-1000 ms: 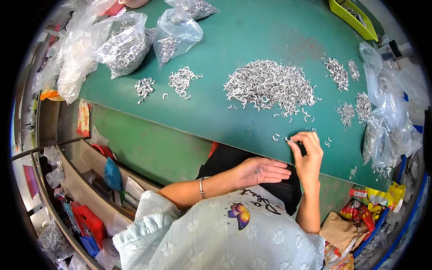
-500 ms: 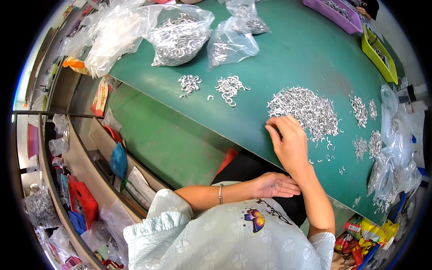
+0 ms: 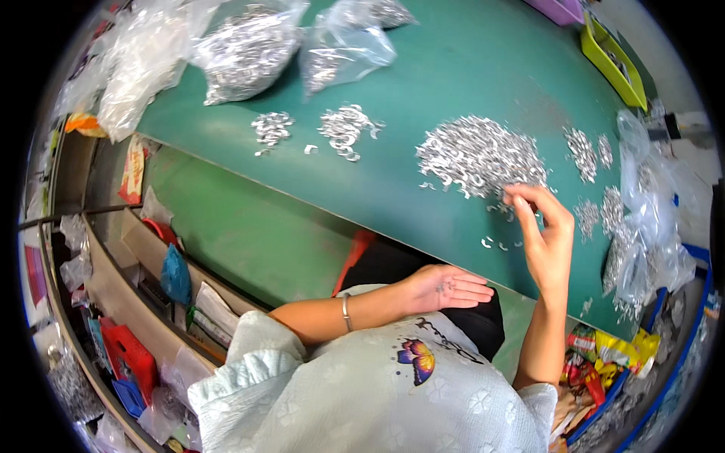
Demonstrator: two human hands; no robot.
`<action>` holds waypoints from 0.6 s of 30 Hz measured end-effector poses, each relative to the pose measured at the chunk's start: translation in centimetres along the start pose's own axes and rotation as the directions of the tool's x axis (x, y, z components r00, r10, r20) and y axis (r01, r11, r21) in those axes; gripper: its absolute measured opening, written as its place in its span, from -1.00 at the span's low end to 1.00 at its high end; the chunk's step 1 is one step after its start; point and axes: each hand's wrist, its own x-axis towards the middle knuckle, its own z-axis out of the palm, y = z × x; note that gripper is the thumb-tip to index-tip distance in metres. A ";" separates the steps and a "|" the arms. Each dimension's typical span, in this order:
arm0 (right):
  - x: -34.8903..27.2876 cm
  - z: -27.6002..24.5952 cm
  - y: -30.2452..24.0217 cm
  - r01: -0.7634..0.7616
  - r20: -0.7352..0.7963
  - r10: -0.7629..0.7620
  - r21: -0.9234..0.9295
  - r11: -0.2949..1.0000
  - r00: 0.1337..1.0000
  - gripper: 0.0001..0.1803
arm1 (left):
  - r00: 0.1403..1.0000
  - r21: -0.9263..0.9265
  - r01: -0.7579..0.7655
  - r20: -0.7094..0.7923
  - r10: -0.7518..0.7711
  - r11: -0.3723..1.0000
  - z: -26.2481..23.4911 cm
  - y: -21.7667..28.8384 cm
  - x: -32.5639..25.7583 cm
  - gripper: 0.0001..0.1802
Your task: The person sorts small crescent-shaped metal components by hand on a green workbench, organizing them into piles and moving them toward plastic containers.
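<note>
A large heap of small curved silver metal pieces [image 3: 477, 153] lies on the green table [image 3: 423, 83]. At its near right edge is my right hand [image 3: 549, 240], thumb and forefinger pinched together over the pieces. Whatever sits between those fingertips is too small to make out. My left hand [image 3: 444, 290] rests palm up in front of the table edge, its fingers stretched out flat. A few tiny grey bits lie on that palm. Several loose curved pieces [image 3: 487, 243] are scattered between the heap and the near edge.
Two smaller piles [image 3: 346, 130] lie left of the heap; several more [image 3: 581, 155] lie to its right. Clear plastic bags of pieces [image 3: 253, 57] stand at the back left, others [image 3: 649, 204] at the right edge. A yellow-green basket [image 3: 613, 64] sits far right.
My right hand has moved right along the near side of the heap. My left hand has come out from beside the right forearm, its palm now more visible. The whole view has shifted.
</note>
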 end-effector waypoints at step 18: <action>-7.6 3.2 5.9 0.223 -0.099 -0.292 -0.432 0.874 0.951 -0.75 | 0.972 0.074 -0.035 -0.230 0.051 0.997 1.9 -1.7 2.4 -0.66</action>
